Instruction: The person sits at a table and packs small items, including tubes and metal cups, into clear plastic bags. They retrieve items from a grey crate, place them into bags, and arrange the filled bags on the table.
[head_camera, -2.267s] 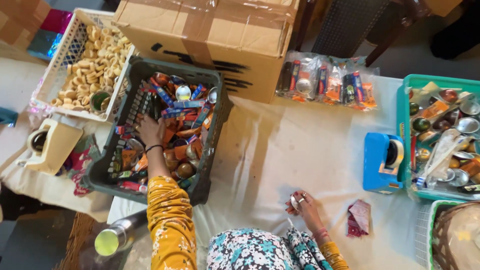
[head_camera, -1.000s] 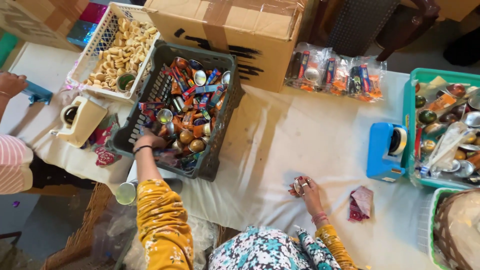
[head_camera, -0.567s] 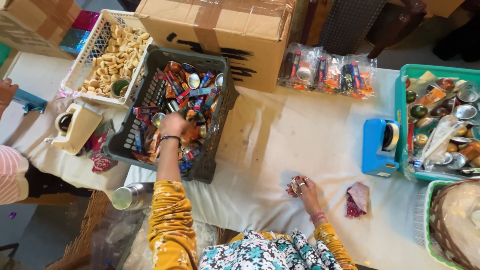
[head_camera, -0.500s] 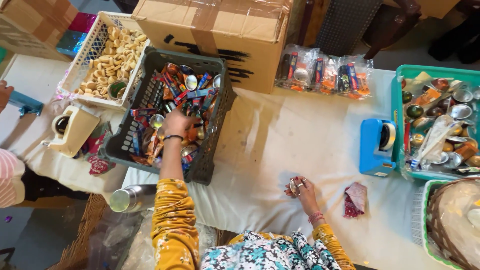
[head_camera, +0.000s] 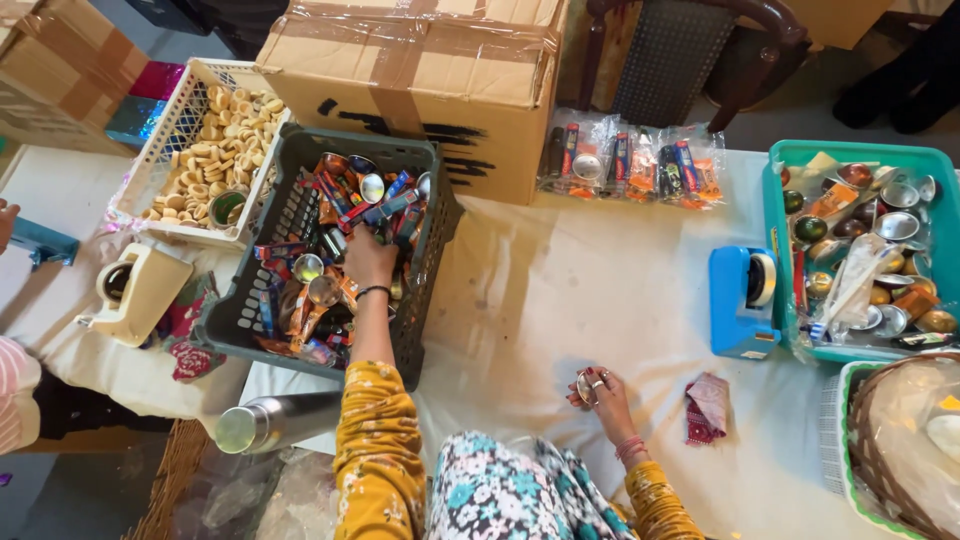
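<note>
You are reaching your left hand (head_camera: 371, 262) into the dark crate (head_camera: 245, 310) of packets (head_camera: 330, 190), its fingers hidden, while your right hand (head_camera: 601, 396) is clutching a small round tin (head_camera: 584, 385) on the white tablecloth (head_camera: 580, 290).

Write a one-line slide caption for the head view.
Left hand reaches into dark crate of packets; right hand holds small round metal piece.

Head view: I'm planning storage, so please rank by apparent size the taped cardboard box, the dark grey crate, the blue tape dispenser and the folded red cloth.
1. Taped cardboard box
2. Dark grey crate, somewhat smaller
3. Blue tape dispenser
4. Folded red cloth, smallest
</note>
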